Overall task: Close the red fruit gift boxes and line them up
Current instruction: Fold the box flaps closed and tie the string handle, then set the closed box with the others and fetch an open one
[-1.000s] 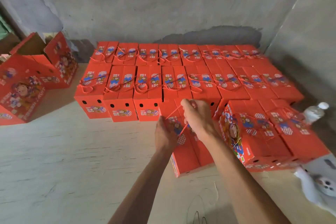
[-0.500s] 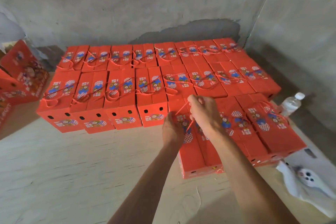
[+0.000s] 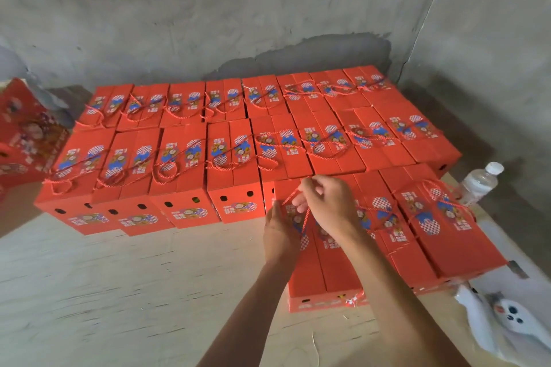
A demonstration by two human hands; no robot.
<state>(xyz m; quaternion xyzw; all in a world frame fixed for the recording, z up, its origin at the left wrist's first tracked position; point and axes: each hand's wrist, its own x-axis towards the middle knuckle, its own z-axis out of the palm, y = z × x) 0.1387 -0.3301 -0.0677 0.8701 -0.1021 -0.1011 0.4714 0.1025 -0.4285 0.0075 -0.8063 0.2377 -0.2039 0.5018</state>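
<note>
Both hands have stayed on the near red box [image 3: 322, 271] while the view swung right, the right hand [image 3: 328, 202] pinching its red cord [image 3: 305, 217] and the left hand [image 3: 280, 232] holding its side, so it seems almost shut beside the rows [image 3: 226, 143].

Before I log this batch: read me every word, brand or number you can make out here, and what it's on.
None can be read.
Lid labels on the red gift boxes: printed characters, too blurred.
Front-panel labels: too blurred.
Open box at the left edge: print unreadable.
Water bottle: no readable label.
</note>
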